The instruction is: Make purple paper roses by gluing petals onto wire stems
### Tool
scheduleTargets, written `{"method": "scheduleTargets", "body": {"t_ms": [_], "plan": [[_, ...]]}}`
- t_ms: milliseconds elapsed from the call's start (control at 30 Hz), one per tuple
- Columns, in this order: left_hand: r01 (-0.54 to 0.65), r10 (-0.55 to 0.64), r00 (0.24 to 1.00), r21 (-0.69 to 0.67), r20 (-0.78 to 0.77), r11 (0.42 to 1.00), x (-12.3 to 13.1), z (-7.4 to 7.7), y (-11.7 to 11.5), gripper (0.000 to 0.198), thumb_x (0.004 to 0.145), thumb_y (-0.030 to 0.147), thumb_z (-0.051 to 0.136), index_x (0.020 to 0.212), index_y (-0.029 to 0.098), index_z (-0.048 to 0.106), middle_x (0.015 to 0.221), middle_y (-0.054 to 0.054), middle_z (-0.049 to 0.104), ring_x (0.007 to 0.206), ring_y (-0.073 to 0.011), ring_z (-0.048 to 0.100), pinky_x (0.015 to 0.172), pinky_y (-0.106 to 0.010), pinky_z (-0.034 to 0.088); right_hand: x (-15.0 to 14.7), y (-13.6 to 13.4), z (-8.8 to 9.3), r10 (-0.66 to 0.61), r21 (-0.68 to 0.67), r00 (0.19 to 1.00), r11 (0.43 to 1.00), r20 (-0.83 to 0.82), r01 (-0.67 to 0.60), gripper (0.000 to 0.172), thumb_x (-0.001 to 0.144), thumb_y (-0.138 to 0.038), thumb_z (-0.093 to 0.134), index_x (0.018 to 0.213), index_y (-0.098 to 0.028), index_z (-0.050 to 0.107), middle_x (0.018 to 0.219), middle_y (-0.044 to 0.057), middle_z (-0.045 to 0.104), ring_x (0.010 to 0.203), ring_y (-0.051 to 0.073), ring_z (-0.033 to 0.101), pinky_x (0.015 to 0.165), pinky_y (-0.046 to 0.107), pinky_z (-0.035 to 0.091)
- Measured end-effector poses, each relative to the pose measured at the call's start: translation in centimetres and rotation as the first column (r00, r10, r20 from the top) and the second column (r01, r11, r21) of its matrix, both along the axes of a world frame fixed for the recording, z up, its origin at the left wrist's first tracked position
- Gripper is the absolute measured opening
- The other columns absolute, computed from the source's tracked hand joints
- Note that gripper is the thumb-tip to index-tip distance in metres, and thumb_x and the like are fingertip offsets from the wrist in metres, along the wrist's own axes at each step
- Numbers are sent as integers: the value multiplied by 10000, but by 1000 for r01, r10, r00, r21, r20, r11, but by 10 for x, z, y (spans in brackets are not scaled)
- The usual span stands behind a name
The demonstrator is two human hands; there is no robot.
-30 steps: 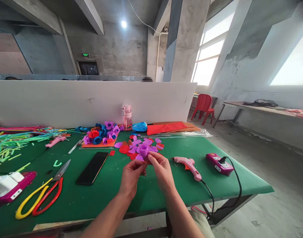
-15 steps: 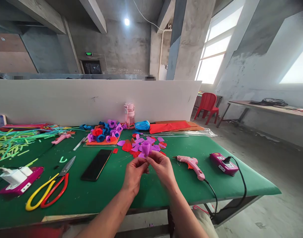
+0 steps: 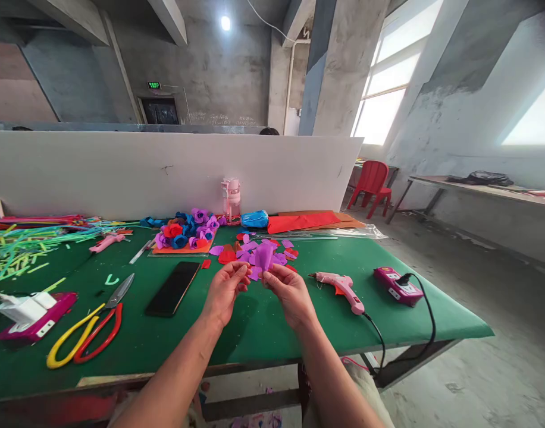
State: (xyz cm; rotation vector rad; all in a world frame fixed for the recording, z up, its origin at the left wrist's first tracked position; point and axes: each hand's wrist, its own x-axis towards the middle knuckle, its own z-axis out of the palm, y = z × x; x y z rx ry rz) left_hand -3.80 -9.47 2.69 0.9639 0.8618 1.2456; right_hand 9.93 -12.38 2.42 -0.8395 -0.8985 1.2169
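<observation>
My right hand (image 3: 291, 292) pinches the bottom of a purple paper petal (image 3: 264, 257), which stands upright above the fingertips. Just left of it is my left hand (image 3: 225, 291), its thumb and fingers curled together beside the petal. Whether anything small is between those fingers is hidden. Behind both hands lies a loose pile of purple and red paper petals (image 3: 228, 254). A pink glue gun (image 3: 341, 288) rests on the table to the right of my right hand. Left of my left hand lies a black phone (image 3: 173, 289).
Scissors (image 3: 94, 324) and a power strip (image 3: 40, 318) lie at the left on the green table (image 3: 174, 351). Made paper flowers (image 3: 190, 229), a pink bottle (image 3: 231, 199) and red paper sheets (image 3: 303, 222) stand or lie along the white board (image 3: 174, 172). Another power strip (image 3: 397, 286) is at right.
My left hand has moved left, away from the purple petal that both hands were touching. The petal now looks flatter and more spread, held in my right hand. The view has shifted slightly.
</observation>
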Motion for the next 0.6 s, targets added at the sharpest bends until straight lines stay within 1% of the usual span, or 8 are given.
{"method": "scheduleTargets", "body": {"t_ms": [100, 267, 500, 600], "plan": [[13, -13, 1000, 26, -3, 1000, 0, 3, -3, 309, 639, 376, 736, 805, 130, 652, 761, -44, 638, 605, -92, 535, 535, -202, 400, -3, -2, 2, 43, -24, 998, 999, -39, -44, 292, 578, -345, 784, 785, -161, 694, 663, 9, 663, 581, 104, 548, 606, 246, 444], [0, 1, 1000, 72, -5, 997, 2, 7, -6, 281, 666, 394, 713, 760, 135, 657, 737, -33, 635, 616, -97, 534, 552, -211, 407, -5, -2, 2, 63, -71, 995, 995, -79, -68, 329, 554, -329, 801, 814, -163, 689, 694, 13, 682, 588, 107, 579, 617, 250, 454], [-35, 37, 999, 79, -15, 996, 2, 9, -7, 219, 582, 295, 764, 721, 145, 685, 678, -7, 631, 582, -96, 519, 570, -228, 402, -7, -2, 1, 79, -72, 994, 994, -74, -84, 323, 553, -324, 806, 803, -160, 683, 683, 5, 682, 580, 103, 585, 620, 246, 456], [-40, 43, 999, 99, -31, 994, 2, 9, -8, 184, 587, 269, 753, 707, 143, 693, 670, -11, 632, 580, -94, 502, 570, -227, 391, -6, -2, 1, 79, -64, 994, 994, -70, -83, 328, 557, -328, 805, 812, -160, 685, 676, 3, 682, 581, 101, 585, 622, 244, 457]]}}
